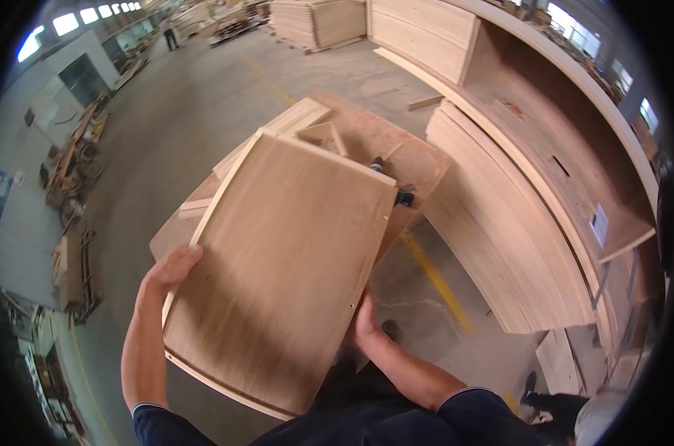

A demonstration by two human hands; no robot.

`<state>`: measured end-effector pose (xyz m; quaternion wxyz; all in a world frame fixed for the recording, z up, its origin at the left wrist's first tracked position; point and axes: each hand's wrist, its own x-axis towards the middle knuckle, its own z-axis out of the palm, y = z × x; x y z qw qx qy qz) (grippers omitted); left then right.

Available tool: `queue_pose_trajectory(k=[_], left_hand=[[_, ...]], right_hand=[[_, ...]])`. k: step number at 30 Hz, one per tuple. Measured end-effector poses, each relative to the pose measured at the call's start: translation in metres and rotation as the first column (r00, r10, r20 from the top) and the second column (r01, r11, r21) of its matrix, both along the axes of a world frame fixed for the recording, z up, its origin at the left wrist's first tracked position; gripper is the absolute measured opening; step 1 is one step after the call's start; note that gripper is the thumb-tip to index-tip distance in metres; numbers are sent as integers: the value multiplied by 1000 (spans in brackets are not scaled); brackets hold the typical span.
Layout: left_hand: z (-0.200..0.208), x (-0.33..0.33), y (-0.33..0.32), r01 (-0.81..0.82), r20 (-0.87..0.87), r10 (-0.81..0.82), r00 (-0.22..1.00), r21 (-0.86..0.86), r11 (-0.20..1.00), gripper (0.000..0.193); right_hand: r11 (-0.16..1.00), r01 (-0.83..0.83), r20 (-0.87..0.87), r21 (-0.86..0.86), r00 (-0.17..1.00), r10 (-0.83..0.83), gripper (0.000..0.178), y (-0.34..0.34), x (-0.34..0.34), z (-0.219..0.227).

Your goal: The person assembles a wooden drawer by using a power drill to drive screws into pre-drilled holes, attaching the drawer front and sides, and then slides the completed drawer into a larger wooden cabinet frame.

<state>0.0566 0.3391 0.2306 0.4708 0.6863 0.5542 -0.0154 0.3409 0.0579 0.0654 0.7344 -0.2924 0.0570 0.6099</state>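
Note:
Between my two hands is a wide wooden drawer-like panel (285,253) with raised strips along its edges. It is tilted, its far end over a wooden worktable and its near end close to my body. My left hand (177,267) grips the left edge, thumb on top and fingers hidden beneath. Along the right edge, my right hand (364,320) holds from the side and below, its fingertips hidden by the panel. A dark power drill (404,198) lies on the worktable (418,152) just past the panel's far right corner, partly covered.
Wooden strips (296,115) lie on the worktable's far side. To the right stand a stack of long boards (500,223) and a large wooden cabinet (552,111). More stacked panels (318,22) are at the back. Another person (567,412) is at the lower right.

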Motion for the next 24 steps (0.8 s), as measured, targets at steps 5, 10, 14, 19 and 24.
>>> queue_pose_trajectory(k=[5, 10, 14, 19, 24], left_hand=[[101, 33, -34, 134, -140, -101, 985, 251, 959, 40], [167, 78, -72, 108, -172, -48, 984, 362, 926, 35], [218, 125, -93, 317, -384, -74, 920, 622, 715, 37], [236, 133, -98, 253, -304, 12, 953, 816, 519, 38], [240, 112, -118, 217, -274, 50, 960, 846, 487, 35]], right_hand=[[997, 41, -5, 58, 999, -41, 61, -11, 1, 35], [982, 74, -228, 174, 973, -33, 73, -32, 26, 83], [974, 79, -37, 211, 997, -73, 74, -26, 26, 103], [964, 114, -229, 239, 972, -58, 72, 10, 5, 86], [953, 72, -166, 296, 986, -23, 70, 5, -5, 84]])
